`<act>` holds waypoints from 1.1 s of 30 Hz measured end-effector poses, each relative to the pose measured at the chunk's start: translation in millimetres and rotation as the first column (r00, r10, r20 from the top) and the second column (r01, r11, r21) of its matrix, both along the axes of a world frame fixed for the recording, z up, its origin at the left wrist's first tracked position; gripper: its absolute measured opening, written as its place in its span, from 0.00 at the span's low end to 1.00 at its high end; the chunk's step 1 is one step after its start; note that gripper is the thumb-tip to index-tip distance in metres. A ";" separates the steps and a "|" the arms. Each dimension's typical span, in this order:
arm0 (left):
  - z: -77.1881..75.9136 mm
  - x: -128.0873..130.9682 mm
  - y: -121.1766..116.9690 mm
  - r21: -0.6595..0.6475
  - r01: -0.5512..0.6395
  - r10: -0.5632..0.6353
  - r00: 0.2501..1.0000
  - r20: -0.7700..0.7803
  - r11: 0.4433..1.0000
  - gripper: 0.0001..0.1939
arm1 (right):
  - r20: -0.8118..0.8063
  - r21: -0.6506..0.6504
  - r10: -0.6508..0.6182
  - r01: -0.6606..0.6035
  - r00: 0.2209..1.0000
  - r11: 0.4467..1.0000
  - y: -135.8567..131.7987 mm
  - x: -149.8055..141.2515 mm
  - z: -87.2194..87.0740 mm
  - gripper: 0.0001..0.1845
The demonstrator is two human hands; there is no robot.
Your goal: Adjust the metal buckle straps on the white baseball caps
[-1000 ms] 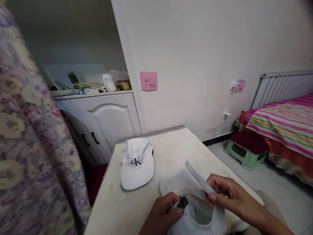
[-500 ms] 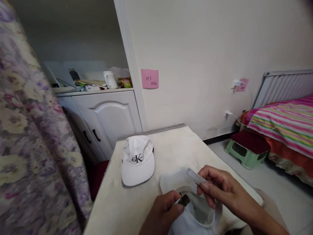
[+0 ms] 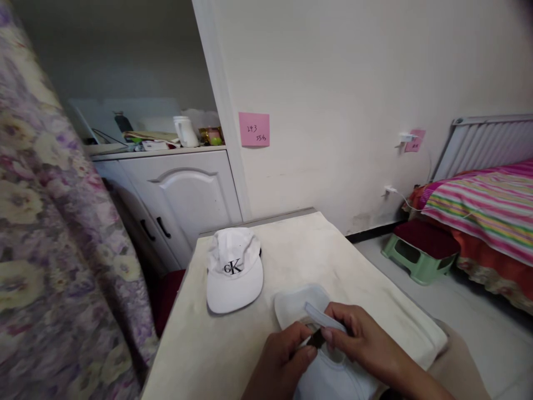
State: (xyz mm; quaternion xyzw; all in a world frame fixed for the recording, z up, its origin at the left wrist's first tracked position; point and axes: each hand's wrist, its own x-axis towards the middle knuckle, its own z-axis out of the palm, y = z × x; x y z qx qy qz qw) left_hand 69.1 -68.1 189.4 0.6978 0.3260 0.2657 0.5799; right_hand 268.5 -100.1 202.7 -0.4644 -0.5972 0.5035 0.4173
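Note:
A white cap (image 3: 328, 372) lies upside down at the near edge of the table (image 3: 233, 355), its brim (image 3: 293, 303) pointing away from me. My left hand (image 3: 283, 364) pinches the small dark buckle (image 3: 317, 338) at the cap's back. My right hand (image 3: 366, 347) pinches the white strap (image 3: 318, 315) and holds its end against the buckle. Both hands are closed and meet over the cap. A second white cap with a black logo (image 3: 234, 269) rests untouched farther back on the table.
A floral curtain (image 3: 54, 250) hangs at the left. A white cabinet (image 3: 183, 194) with a mug (image 3: 183, 131) and clutter stands behind the table. At the right are a green stool (image 3: 420, 250), a striped bed (image 3: 487, 211), a radiator (image 3: 483, 144). A pink note (image 3: 254, 129) is on the wall.
My right hand has brought the white strap down and leftward from a raised position until it meets the buckle held by my left hand. The logo cap has not moved.

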 end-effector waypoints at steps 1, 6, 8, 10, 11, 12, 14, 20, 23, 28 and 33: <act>-0.2 0.1 0.3 -0.007 0.001 -0.001 1.000 -0.002 1.000 0.13 | -0.003 -0.009 -0.006 0.006 1.000 1.000 0.8 0.4 -1.3 0.10; -3.6 1.9 0.4 -0.048 -0.058 0.057 0.998 -0.023 0.997 0.12 | -0.024 -0.024 -0.059 0.059 0.998 0.998 1.1 1.0 -4.6 0.11; -3.3 3.6 -0.6 -0.033 -0.075 0.075 0.997 -0.012 0.997 0.12 | -0.043 -0.033 -0.059 0.058 0.997 0.998 -0.7 0.2 -3.2 0.12; -1.4 5.2 -1.6 -0.020 -0.084 0.084 0.996 0.008 0.996 0.13 | -0.079 -0.070 -0.015 0.009 0.997 0.998 -2.2 -0.7 -1.9 0.14; -0.3 5.8 -2.1 -0.019 -0.082 0.083 0.996 0.019 0.996 0.13 | -0.098 -0.085 0.013 -0.021 0.995 0.996 -2.5 -1.0 -1.7 0.15; 0.8 6.3 -2.4 -0.017 -0.074 0.074 0.997 0.032 0.997 0.14 | -0.115 -0.094 0.032 -0.043 0.993 0.995 -2.4 -1.2 -2.1 0.15; 2.0 6.7 -2.8 -0.026 -0.053 0.054 0.997 0.055 0.998 0.15 | -0.141 -0.084 0.020 -0.032 0.990 0.996 -1.1 -1.2 -4.2 0.16; -1.1 7.0 -2.9 -0.027 -0.064 0.065 0.995 0.072 0.998 0.14 | -0.153 -0.024 0.004 -0.008 0.988 1.000 2.7 0.3 -12.9 0.16; -3.1 5.2 -3.1 -0.027 -0.040 0.042 0.996 0.077 0.999 0.12 | -0.141 -0.027 0.026 -0.030 0.990 0.999 1.9 -1.2 -14.6 0.14; -8.1 0.0 -2.1 -0.031 0.027 -0.023 0.993 0.114 0.999 0.13 | -0.122 -0.026 0.005 -0.008 0.993 1.000 0.1 -4.8 -14.0 0.13; -5.5 -4.6 2.0 -0.037 0.069 -0.062 0.983 0.173 0.997 0.14 | -0.152 -0.042 0.015 -0.021 0.988 0.999 -4.3 -1.1 -5.1 0.17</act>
